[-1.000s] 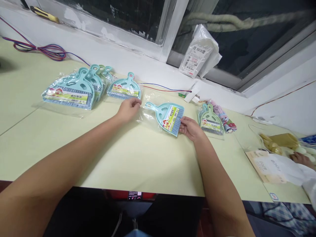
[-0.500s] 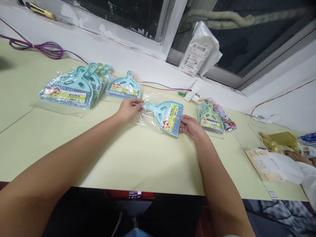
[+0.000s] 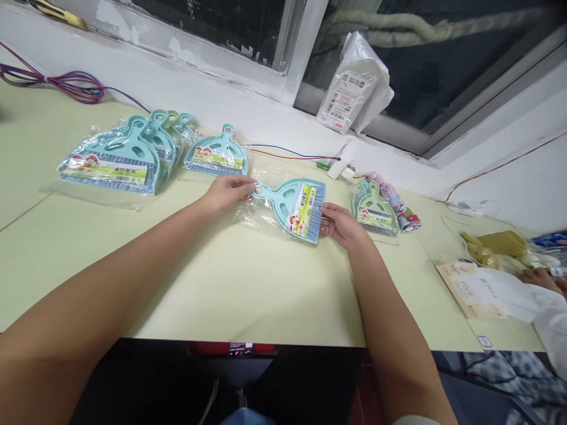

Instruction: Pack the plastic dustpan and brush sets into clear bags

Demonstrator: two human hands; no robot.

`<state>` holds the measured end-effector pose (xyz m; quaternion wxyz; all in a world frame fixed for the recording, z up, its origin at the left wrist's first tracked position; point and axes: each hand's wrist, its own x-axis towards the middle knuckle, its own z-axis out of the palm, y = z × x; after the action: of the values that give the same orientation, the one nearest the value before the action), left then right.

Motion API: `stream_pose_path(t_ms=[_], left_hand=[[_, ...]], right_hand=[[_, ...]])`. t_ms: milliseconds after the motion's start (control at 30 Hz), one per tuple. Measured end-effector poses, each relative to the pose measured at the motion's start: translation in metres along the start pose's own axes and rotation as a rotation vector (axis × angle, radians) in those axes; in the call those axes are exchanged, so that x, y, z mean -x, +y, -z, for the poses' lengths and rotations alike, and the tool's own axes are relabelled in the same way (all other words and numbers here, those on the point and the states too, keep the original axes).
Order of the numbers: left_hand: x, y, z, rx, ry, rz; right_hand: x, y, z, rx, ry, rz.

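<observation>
A small light-blue dustpan and brush set (image 3: pixel 296 206) lies half inside a clear plastic bag (image 3: pixel 261 208) on the pale green table (image 3: pixel 248 283). My left hand (image 3: pixel 225 192) pinches the bag's open edge at the dustpan's handle end. At the bristle end, my right hand (image 3: pixel 341 224) grips the set with its fingers closed on it.
A stack of bagged dustpan sets (image 3: pixel 119 159) lies at the left, one single bagged set (image 3: pixel 217 156) beside it, and another set (image 3: pixel 375 209) to the right. Wires (image 3: pixel 57 82) run along the sill. A white parcel (image 3: pixel 352 94) leans on the window. Another person's hand (image 3: pixel 538 276) works at far right.
The dustpan set has been turned so its handle points more to the left and has slid further toward my left hand at the bag's mouth.
</observation>
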<state>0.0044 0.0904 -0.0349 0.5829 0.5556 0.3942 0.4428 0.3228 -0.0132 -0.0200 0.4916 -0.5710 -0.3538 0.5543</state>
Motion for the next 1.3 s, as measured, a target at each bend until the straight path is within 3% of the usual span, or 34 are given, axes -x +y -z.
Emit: stream_pose_path(t_ms=[300,633,1133,1300], left_hand=[[0.001,0.011,-0.006,0.229,0.045,0.104],[0.0,0.007,-0.008,0.212,0.067,0.089],[0.001,0.011,-0.005,0.258,0.103,0.142],[0.001,0.01,-0.008,0.273,0.113,0.126]], right_hand=[[-0.007,0.007,-0.002,-0.314,-0.186,0.1],[-0.012,0.012,-0.002,-0.27,-0.085,0.159],[-0.014,0.013,0.001,-0.24,-0.078,0.198],[-0.015,0.014,-0.001,-0.314,-0.089,0.078]])
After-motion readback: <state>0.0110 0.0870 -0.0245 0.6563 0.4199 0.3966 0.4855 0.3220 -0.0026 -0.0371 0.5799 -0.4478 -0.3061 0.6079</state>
